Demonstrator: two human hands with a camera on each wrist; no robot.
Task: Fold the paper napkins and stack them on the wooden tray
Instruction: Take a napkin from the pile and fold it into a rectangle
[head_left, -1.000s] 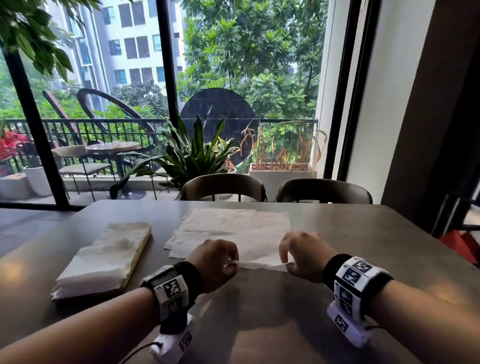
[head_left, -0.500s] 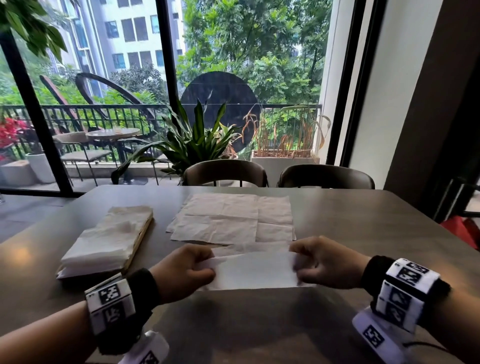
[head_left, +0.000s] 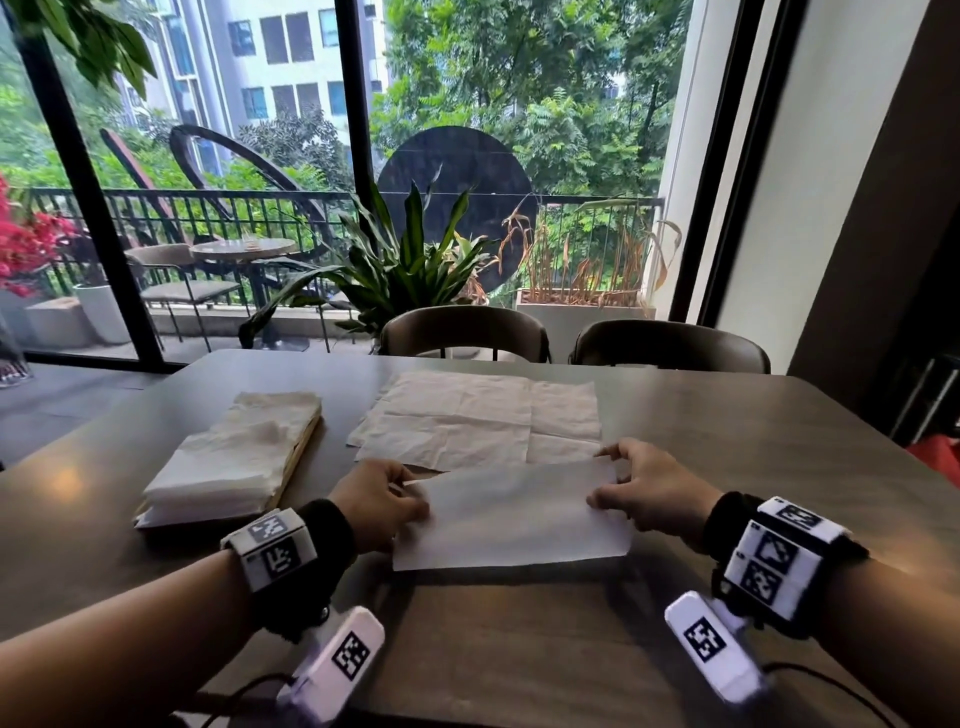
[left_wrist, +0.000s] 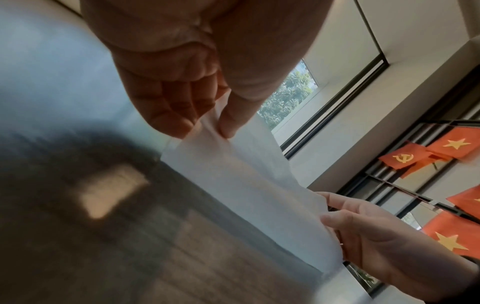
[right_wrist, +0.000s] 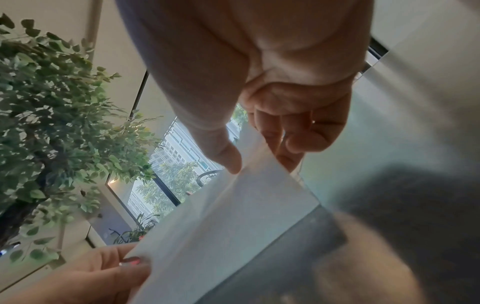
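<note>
Step in hand: the first fold of one napkin (head_left: 511, 519), held as a long strip just above the table (head_left: 519, 649) near its near edge. The left hand (head_left: 376, 506) pinches the strip's left end between thumb and fingers; the left wrist view confirms the thumb pressed onto the paper. The right hand (head_left: 647, 486) pinches the right end likewise, thumb on top, fingers beneath. The strip's lower edge appears to hang close to the tabletop; contact cannot be told.

Unfolded napkins (head_left: 483, 421) lie flat mid-table, just beyond the held strip, their near edge partly hidden by it. The tray (head_left: 298, 457) sits toward the left edge, already bearing a stack (head_left: 234, 462) of folded napkins that covers nearly all of it.

Judgement: the task is part done. The next move calls for bringing one end across to the other with corners matched, pressing the crease flat, then carrying the piece left onto the stack. The paper is thin and limp; uneven pull would skew the edges.
</note>
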